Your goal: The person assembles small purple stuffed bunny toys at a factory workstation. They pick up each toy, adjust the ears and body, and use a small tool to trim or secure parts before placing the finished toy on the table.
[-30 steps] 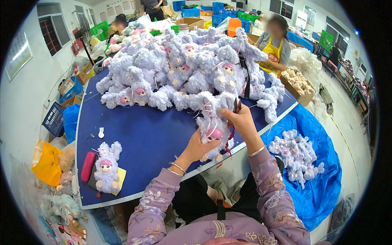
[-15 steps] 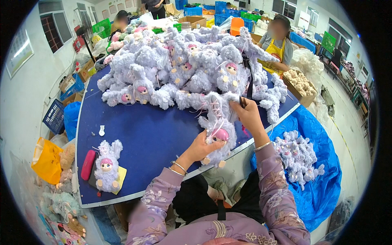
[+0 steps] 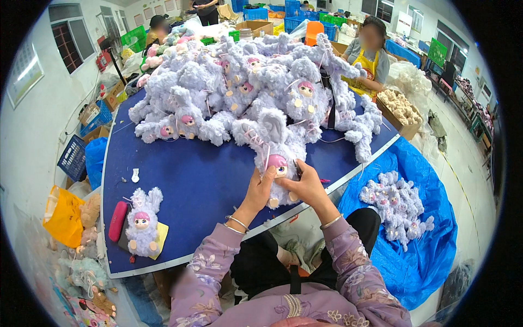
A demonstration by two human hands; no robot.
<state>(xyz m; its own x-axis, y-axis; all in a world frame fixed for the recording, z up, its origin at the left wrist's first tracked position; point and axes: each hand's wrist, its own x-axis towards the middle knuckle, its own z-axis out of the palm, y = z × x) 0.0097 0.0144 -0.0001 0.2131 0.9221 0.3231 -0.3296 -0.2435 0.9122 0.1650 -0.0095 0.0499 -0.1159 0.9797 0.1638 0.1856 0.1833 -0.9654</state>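
A pale lavender plush doll (image 3: 278, 150) with long ears, a pink fringe and a pale face is held upright at the table's near edge. My left hand (image 3: 260, 189) is closed round its side, the thumb by its face. On the other side my right hand (image 3: 306, 186) presses its thumb to the doll's body. A small dark tool (image 3: 298, 170) sticks up from the right fingers; its kind I cannot make out. A pink lace hangs from one ear, and the feet show below my hands.
A large heap of similar plush dolls (image 3: 207, 76) covers the far half of the blue table (image 3: 185, 191). One finished-looking doll (image 3: 143, 223) lies at left by a pink case (image 3: 117, 220). More dolls (image 3: 395, 204) lie on a blue sheet (image 3: 430, 261) at right. A co-worker (image 3: 370, 60) sits beyond.
My right hand has come down from the doll's ear to its body, with the dark tool still in it. The doll's ears now spread apart, and it has shifted slightly left and away from me.
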